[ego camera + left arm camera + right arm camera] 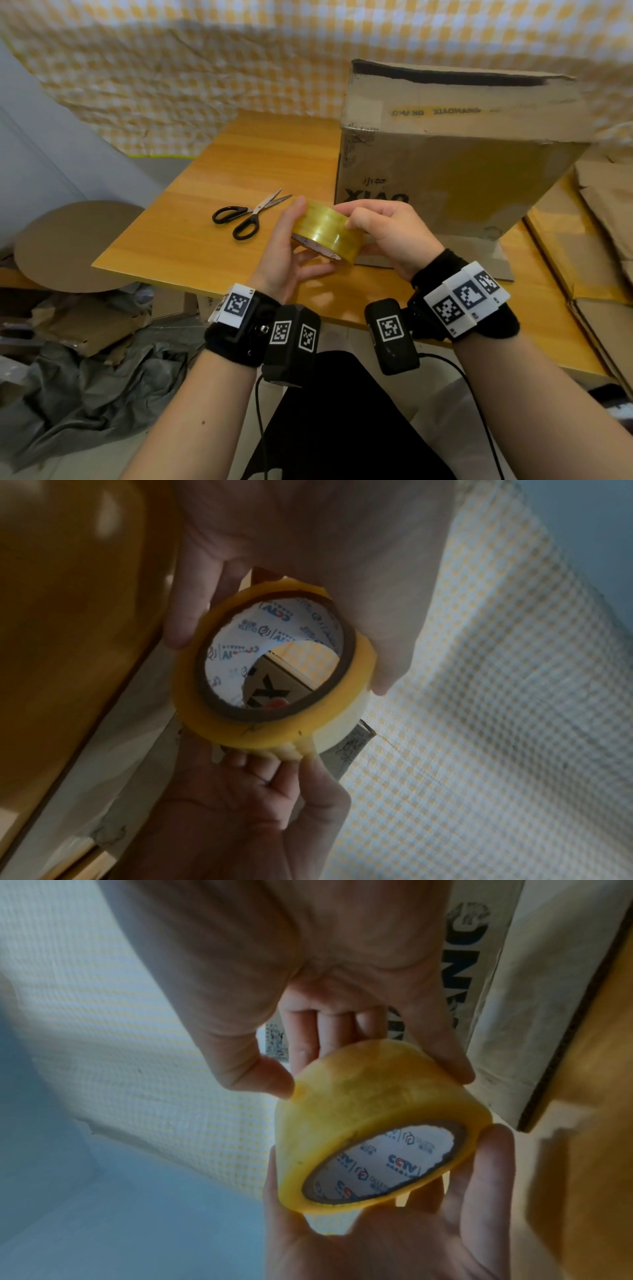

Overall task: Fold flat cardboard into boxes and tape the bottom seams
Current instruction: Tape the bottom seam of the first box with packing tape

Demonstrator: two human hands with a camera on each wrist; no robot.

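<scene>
A roll of yellowish clear tape [325, 230] hangs between both hands above the table's near edge. My left hand [286, 255] cradles the tape roll [274, 666] from the left, thumb and fingers curled round its rim. My right hand [383, 228] grips the tape roll [369, 1123] from the right, thumb and fingertips pressed on its outer face. A folded brown cardboard box [455, 150] stands behind the hands with its bottom side up and a strip of old tape across it. Whether a tape end is lifted I cannot tell.
Black-handled scissors [246, 214] lie on the wooden table [205, 212] left of the hands. Flat cardboard sheets [596, 236] are stacked at the right. A round cardboard disc [72, 245] and grey wrapping scraps [85, 377] lie at the left, below table height.
</scene>
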